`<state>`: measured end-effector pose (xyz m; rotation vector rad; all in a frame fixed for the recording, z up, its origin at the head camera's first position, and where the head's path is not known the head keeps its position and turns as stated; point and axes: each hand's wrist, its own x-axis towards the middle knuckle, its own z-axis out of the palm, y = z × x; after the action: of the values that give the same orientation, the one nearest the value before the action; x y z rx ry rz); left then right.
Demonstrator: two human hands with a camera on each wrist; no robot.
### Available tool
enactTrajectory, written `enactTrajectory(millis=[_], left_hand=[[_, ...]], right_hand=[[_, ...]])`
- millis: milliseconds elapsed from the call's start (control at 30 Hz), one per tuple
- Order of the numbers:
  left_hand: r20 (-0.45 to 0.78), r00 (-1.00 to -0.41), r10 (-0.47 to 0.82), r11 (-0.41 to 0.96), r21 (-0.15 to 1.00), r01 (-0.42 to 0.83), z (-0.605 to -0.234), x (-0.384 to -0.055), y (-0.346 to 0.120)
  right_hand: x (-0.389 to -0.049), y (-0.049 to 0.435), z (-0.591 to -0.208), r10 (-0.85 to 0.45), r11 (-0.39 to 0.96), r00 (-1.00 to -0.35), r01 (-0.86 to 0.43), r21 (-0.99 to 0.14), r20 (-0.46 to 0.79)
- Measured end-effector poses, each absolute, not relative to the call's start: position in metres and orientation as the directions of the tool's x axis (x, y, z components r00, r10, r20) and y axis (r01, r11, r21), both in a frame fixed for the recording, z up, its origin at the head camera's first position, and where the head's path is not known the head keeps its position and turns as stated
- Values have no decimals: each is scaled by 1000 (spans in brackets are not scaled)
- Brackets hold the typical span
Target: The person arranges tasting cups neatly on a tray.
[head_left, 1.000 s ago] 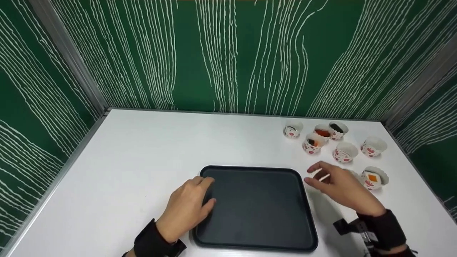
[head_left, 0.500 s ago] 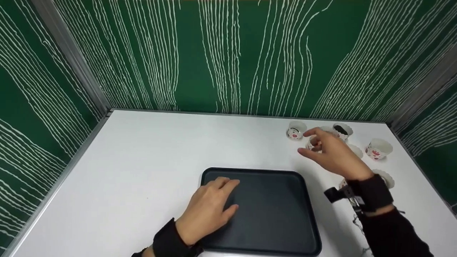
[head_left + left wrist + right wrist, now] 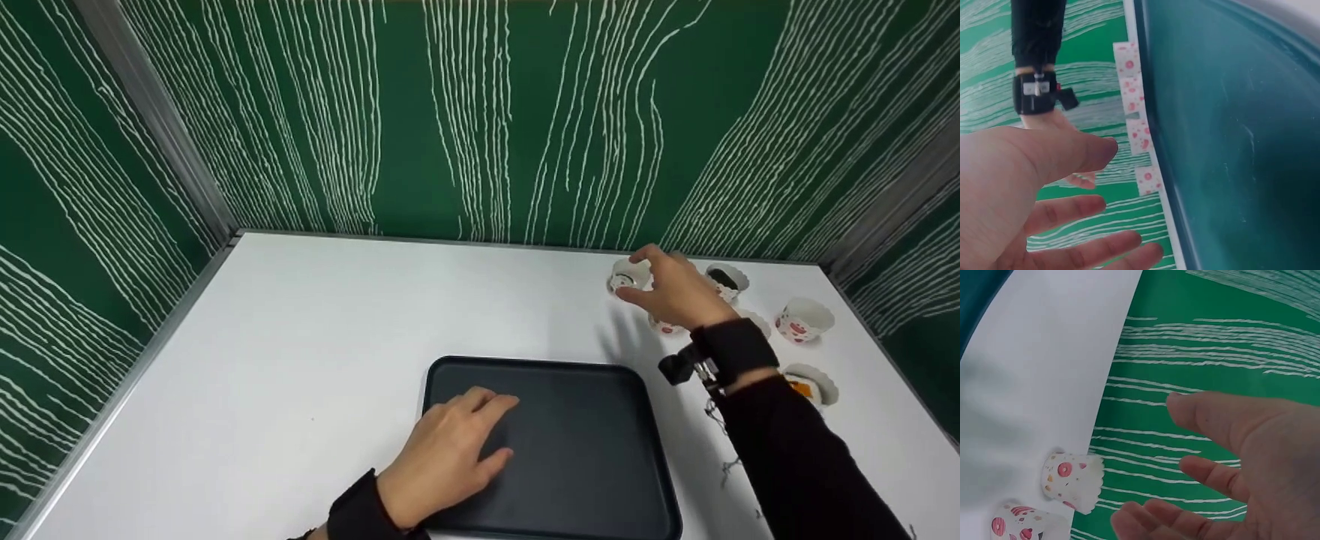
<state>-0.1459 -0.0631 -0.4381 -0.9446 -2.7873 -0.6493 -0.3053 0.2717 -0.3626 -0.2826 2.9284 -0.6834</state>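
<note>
My right hand (image 3: 675,289) hovers over the cups at the back right, thumb and fingers spread apart and holding nothing. Nearest to it is a white paper cup (image 3: 621,283) with red prints and a scalloped rim; part of it lies behind the hand. The right wrist view shows that cup (image 3: 1069,478) upright, apart from the fingers. My left hand (image 3: 446,450) is above the left part of a dark rectangular tray (image 3: 577,450), fingers relaxed, with nothing in it. Whether it touches the tray cannot be told.
More printed cups stand at the right: one with dark contents (image 3: 724,279), a cup (image 3: 802,321) whose contents are hidden, and one with a white and orange piece (image 3: 804,387). Others are partly covered by the right arm. A green wall (image 3: 405,150) bounds the white table (image 3: 337,315).
My right hand has moved forward and left, from beside the tray's right edge to the cup at the back. My left hand has shifted right, further over the tray.
</note>
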Motion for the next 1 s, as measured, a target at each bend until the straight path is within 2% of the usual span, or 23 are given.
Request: enactTrajectory(millis=[300,1000], left_hand=[[229,-797,559,700,384,602,-441,-148,-65],[259,-781,569,677,391,623,-440,-154,-73]], right_hand=[[-337,274,-375,-160,899,-976,-83,-429,-146],[-374,271,-403,-243,901,-953,-154,-405,-179]])
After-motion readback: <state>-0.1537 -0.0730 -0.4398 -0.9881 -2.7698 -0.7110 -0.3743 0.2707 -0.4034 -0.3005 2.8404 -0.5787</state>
